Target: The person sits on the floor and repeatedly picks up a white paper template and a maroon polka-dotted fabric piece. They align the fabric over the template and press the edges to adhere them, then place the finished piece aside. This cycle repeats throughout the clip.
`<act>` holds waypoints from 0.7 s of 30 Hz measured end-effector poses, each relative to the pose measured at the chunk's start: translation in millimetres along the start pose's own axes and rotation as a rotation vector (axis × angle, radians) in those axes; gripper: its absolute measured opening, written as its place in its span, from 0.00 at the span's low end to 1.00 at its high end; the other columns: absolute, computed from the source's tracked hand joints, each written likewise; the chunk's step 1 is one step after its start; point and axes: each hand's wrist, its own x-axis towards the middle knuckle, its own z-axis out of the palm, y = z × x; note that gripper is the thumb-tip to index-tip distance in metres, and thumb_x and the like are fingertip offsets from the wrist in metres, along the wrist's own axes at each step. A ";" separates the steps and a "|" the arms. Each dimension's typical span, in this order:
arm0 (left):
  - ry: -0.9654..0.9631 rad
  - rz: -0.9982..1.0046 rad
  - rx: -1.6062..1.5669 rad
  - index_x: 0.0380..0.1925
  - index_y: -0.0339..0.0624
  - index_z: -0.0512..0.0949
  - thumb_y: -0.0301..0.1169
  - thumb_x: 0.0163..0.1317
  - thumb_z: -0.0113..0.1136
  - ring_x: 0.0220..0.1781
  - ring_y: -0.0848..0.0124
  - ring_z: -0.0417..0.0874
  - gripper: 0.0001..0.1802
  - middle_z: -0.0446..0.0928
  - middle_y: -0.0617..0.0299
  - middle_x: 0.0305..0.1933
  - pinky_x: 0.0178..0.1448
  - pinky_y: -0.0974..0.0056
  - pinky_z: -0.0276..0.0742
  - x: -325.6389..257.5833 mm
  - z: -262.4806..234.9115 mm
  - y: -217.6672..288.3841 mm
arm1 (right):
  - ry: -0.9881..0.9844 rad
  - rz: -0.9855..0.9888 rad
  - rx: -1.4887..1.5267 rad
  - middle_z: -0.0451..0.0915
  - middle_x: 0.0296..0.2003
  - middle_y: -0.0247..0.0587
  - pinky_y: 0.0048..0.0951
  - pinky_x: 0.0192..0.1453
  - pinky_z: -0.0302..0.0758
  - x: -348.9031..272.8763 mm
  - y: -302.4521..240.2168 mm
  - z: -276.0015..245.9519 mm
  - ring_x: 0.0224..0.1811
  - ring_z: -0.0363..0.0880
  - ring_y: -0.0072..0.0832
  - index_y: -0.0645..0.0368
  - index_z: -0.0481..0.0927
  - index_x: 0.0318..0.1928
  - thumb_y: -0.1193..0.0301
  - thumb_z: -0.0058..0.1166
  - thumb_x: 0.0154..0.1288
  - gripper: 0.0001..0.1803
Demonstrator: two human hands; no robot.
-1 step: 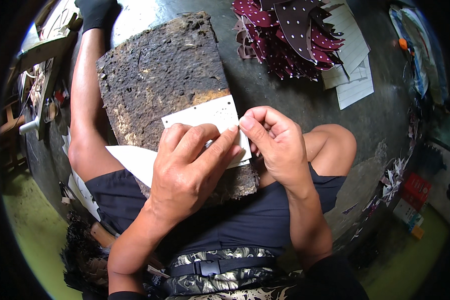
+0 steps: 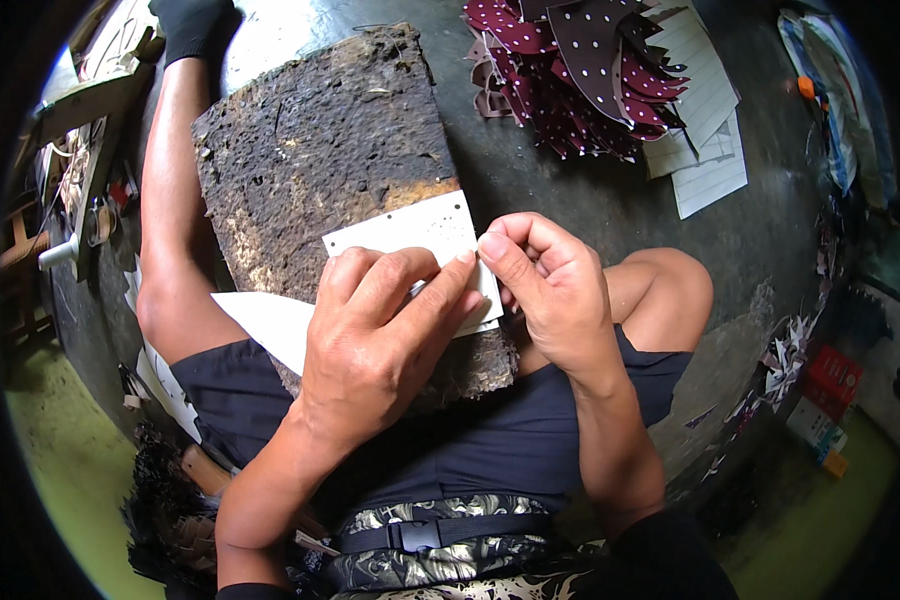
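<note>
A white sheet (image 2: pixel 405 228) with small dark holes or dots along its edges lies on a rough, dark, thick board (image 2: pixel 320 130) across my lap. My left hand (image 2: pixel 375 325) rests over the sheet with its fingers stretched out, the index fingertip pressed near the right edge. At that same edge, the thumb and index finger of my right hand (image 2: pixel 555 290) are pinched together, and the other fingers curl behind. Anything small between those fingertips is hidden. Another white piece with a pointed end (image 2: pixel 270 318) sticks out to the left from under my left hand.
Maroon and brown polka-dot cut pieces (image 2: pixel 580 75) are heaped on the dark floor at the far right, next to lined paper sheets (image 2: pixel 710 170). A wooden rack (image 2: pixel 90 110) stands at the left. A red box (image 2: pixel 832 380) and paper scraps (image 2: pixel 785 350) lie at the right.
</note>
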 end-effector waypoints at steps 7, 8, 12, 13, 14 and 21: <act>-0.020 -0.022 0.013 0.59 0.44 0.93 0.30 0.64 0.84 0.45 0.63 0.81 0.23 0.85 0.63 0.50 0.52 0.55 0.79 0.4 -1.0 2.6 | 0.070 -0.083 0.043 0.79 0.34 0.25 0.22 0.40 0.73 -2.2 10.2 13.6 0.37 0.71 0.11 0.63 0.85 0.49 0.62 0.62 0.92 0.15; -0.024 -0.027 0.012 0.59 0.45 0.93 0.30 0.64 0.84 0.45 0.63 0.81 0.22 0.85 0.63 0.50 0.52 0.55 0.79 0.3 -1.2 2.6 | 0.076 -0.149 0.017 0.78 0.33 0.25 0.23 0.40 0.73 -1.7 12.1 17.4 0.37 0.71 0.11 0.62 0.83 0.48 0.62 0.62 0.92 0.15; -0.018 -0.033 -0.005 0.57 0.46 0.94 0.29 0.64 0.85 0.44 0.63 0.82 0.21 0.85 0.63 0.47 0.50 0.56 0.79 -0.2 -2.3 -0.4 | 0.062 -0.200 -0.073 0.76 0.33 0.25 0.23 0.40 0.73 -0.8 15.3 18.0 0.38 0.70 0.12 0.61 0.81 0.47 0.60 0.61 0.92 0.17; -0.008 -0.029 -0.013 0.57 0.46 0.94 0.29 0.64 0.85 0.43 0.63 0.82 0.20 0.85 0.64 0.46 0.49 0.56 0.79 0.0 -1.7 -1.5 | 0.056 -0.194 -0.092 0.77 0.33 0.25 0.23 0.41 0.73 -0.6 15.6 16.5 0.38 0.70 0.12 0.61 0.81 0.47 0.60 0.61 0.93 0.17; 0.001 -0.025 -0.021 0.56 0.46 0.94 0.29 0.64 0.85 0.43 0.63 0.83 0.20 0.85 0.64 0.46 0.48 0.56 0.79 -0.3 -1.1 -2.2 | 0.041 -0.188 -0.060 0.77 0.34 0.25 0.23 0.40 0.73 0.2 16.3 15.5 0.38 0.70 0.12 0.62 0.82 0.48 0.60 0.61 0.93 0.17; 0.017 -0.007 -0.006 0.55 0.46 0.95 0.29 0.62 0.86 0.41 0.63 0.82 0.20 0.85 0.65 0.44 0.48 0.57 0.79 -1.5 1.7 -4.8 | -0.005 -0.123 0.112 0.79 0.35 0.23 0.21 0.41 0.73 5.7 20.7 12.0 0.39 0.71 0.10 0.62 0.83 0.49 0.61 0.60 0.93 0.16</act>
